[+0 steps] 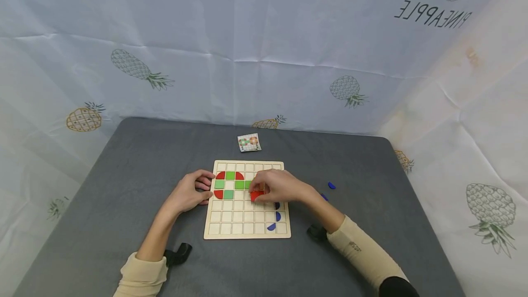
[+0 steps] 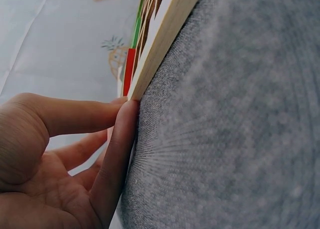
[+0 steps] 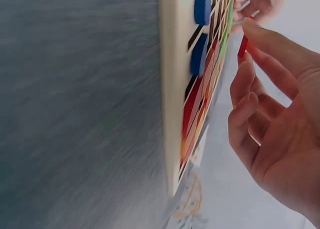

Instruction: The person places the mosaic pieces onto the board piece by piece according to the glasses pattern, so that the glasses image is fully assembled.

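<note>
A pale wooden grid board [image 1: 227, 229] lies on the grey table with red, green and blue tiles in its cells. At its left edge, my left hand [image 1: 190, 191] holds the board, thumb and fingertips at the rim; the left wrist view shows them right at the edge corner. My right hand [image 1: 280, 186] is over the board's right half, pinching a red tile [image 3: 243, 46] between thumb and fingers. In the head view this hand covers several cells. Green tiles [image 1: 239, 184] and red quarter-round tiles [image 1: 218, 194] fill cells on the left side.
Blue rounded tiles [image 1: 278, 216] sit along the board's right side. Two more blue pieces [image 1: 332, 185] lie on the table right of the board, near the right forearm. Behind the board lies a small pattern card [image 1: 249, 143]. A pineapple-print curtain [image 1: 264, 22] hangs behind the table.
</note>
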`<state>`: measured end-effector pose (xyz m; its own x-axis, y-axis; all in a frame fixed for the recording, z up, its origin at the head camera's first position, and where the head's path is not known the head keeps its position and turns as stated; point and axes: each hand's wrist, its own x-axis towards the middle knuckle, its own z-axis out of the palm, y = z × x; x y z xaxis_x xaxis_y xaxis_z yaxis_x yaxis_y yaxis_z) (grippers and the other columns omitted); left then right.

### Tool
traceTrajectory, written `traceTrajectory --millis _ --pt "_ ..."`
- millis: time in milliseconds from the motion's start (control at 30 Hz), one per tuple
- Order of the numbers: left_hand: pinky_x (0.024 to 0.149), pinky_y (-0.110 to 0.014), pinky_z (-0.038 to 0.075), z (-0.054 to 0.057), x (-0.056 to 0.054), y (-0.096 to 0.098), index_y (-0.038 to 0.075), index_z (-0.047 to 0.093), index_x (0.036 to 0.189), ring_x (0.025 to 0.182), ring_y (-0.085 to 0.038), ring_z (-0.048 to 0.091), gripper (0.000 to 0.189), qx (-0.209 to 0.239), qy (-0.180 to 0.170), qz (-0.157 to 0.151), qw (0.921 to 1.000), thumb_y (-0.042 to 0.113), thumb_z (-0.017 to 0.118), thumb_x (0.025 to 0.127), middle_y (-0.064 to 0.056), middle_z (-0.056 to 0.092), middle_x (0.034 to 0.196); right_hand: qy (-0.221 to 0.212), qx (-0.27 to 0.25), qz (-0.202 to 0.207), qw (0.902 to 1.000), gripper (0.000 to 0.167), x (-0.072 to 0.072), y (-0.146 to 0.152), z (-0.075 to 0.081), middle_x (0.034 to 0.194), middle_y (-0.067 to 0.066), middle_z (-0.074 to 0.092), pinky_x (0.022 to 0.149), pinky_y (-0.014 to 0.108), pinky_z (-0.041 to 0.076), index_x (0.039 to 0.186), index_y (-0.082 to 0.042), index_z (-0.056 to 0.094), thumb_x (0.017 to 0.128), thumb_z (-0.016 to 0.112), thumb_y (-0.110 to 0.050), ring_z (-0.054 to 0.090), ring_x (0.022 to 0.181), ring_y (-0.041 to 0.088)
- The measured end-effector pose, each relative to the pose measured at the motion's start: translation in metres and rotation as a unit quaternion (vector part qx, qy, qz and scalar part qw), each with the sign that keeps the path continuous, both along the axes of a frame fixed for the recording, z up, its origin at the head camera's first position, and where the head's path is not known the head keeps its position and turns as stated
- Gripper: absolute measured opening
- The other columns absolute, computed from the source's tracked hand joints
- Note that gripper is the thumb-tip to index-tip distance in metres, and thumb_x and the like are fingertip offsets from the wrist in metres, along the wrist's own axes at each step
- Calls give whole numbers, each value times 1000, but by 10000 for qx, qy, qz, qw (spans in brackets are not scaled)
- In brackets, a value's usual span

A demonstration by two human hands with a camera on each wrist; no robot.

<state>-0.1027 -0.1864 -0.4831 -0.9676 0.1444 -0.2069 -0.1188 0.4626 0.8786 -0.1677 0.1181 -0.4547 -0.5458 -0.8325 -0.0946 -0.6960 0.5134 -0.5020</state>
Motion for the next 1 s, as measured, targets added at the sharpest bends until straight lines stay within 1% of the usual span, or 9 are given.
traceTrajectory --millis 100,233,333,500,600,700,833,933,1000 --pt "70 -38 68 0 0 0 -5 61 139 101 -27 63 48 -3 -5 7 10000 -5 76 94 -23 62 119 66 203 40 9998 22 -5 -17 0 109 -7 74 71 20 47 118 -24 81 97 84 -31 61 85 9" --pt "70 -38 68 0 0 0 -5 62 139 101 -27 63 48 0 -11 8 10000 -5 77 94 -22 62 119 71 449 2 9990 24 -9 -33 -1 113 -8 76 81 25 54 119 -25 81 96 85 -30 66 96 9" --pt "70 -38 68 1 0 1 -5 62 139 101 -27 63 48 2 -20 4 10000 -5 77 94 -22 62 119 35 558 -8 9984 23 -9 -41 0 112 -8 76 83 27 56 118 -25 81 96 85 -29 68 100 8" --pt "70 -37 68 2 0 0 -5 62 139 100 -26 63 48 3 -36 5 10000 -5 77 93 -22 62 118 -78 563 16 9984 19 -8 -49 2 106 -11 75 74 25 52 114 -26 82 95 85 -26 65 89 7" --pt "70 -37 68 2 0 0 -5 62 139 100 -26 63 48 10 -34 -2 10000 -5 77 93 -22 62 118 -70 536 39 9985 16 -9 -51 1 104 -12 76 72 23 51 113 -26 82 96 84 -24 63 84 3" --pt "69 -38 68 2 0 0 -5 62 139 100 -26 63 48 27 -32 6 10000 -5 76 93 -22 62 118 -2 459 83 9989 15 -10 -52 0 104 -12 77 73 23 52 111 -25 82 97 83 -23 63 82 2" --pt "69 -38 68 1 0 0 -5 62 139 99 -26 63 48 12 -15 27 10000 -6 77 93 -22 62 118 17 291 66 9996 15 -11 -47 0 108 -9 78 76 24 53 112 -24 81 97 83 -23 63 83 3" --pt "69 -37 68 1 0 0 -5 62 139 99 -26 63 48 -4 -7 32 10000 -6 77 93 -22 62 118 7 148 -40 9999 16 -11 -38 0 109 -7 77 75 24 53 114 -23 81 97 83 -24 61 78 4" --pt "69 -38 68 2 1 0 -5 61 139 99 -26 63 49 5 -11 30 10000 -5 77 93 -22 62 118 19 38 -124 9999 17 -11 -28 -1 110 -6 77 76 23 53 114 -22 81 97 83 -24 61 80 3"
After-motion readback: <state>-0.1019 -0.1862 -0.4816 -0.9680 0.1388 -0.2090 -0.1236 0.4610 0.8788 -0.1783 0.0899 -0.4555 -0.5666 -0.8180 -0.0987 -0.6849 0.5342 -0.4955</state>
